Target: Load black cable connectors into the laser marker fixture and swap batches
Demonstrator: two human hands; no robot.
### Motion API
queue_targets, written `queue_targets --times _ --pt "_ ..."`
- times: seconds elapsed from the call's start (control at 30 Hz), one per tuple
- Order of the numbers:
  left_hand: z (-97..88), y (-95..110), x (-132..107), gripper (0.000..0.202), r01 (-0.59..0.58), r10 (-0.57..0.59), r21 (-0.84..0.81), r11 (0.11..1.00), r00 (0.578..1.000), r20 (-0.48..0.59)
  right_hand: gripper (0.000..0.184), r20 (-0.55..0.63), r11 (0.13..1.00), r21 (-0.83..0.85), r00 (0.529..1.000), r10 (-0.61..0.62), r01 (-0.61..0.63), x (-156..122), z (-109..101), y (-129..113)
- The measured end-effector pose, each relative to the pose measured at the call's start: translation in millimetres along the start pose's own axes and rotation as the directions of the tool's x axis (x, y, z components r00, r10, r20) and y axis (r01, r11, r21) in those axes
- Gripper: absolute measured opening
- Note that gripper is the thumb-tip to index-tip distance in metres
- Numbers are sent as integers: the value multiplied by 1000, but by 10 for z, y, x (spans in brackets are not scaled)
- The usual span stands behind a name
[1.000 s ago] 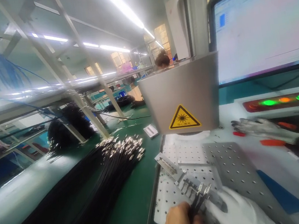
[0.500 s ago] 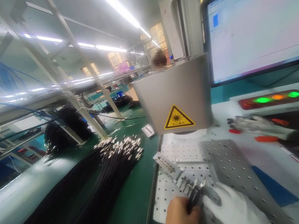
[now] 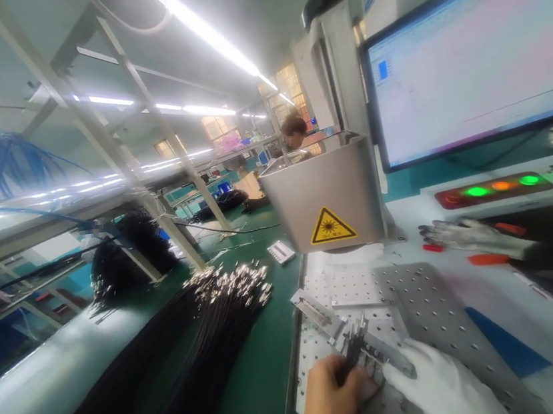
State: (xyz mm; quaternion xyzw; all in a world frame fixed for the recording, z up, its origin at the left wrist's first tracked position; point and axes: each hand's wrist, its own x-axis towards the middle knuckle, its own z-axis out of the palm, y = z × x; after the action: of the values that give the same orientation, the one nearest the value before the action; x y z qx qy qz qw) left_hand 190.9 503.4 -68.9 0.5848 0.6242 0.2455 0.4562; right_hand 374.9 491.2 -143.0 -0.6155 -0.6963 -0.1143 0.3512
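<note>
Several black cables [image 3: 352,352] in left hand [image 3: 330,390]: shifted left along fixture [image 3: 384,352].

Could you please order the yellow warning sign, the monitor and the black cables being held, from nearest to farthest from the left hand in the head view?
From the left hand:
1. Black cables: in its fingers.
2. Yellow warning sign: ahead of the hand.
3. Monitor: farther off, to the right.

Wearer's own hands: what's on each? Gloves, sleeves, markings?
Left hand: ungloved, no sleeve visible at the wrist. Right hand: white fabric-looking glove, no marking discernible; its cuff runs out of frame.
</note>
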Motion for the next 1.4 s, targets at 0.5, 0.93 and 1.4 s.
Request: queue_targets --times 0.5,0.93,1.4 --pt "-93 263 -187 30 74 -14 527 847 993 -116 20 2 969 -217 992 124 -121 -68 248 -127" --pt "-61 116 -103 22 94 -33 611 786 993 -111 18 -54 993 -121 999 2 -8 -186 434 15" --pt "-103 122 -141 28 103 -86 350 931 994 -62 31 -193 955 -44 935 -298 295 115 47 -229"
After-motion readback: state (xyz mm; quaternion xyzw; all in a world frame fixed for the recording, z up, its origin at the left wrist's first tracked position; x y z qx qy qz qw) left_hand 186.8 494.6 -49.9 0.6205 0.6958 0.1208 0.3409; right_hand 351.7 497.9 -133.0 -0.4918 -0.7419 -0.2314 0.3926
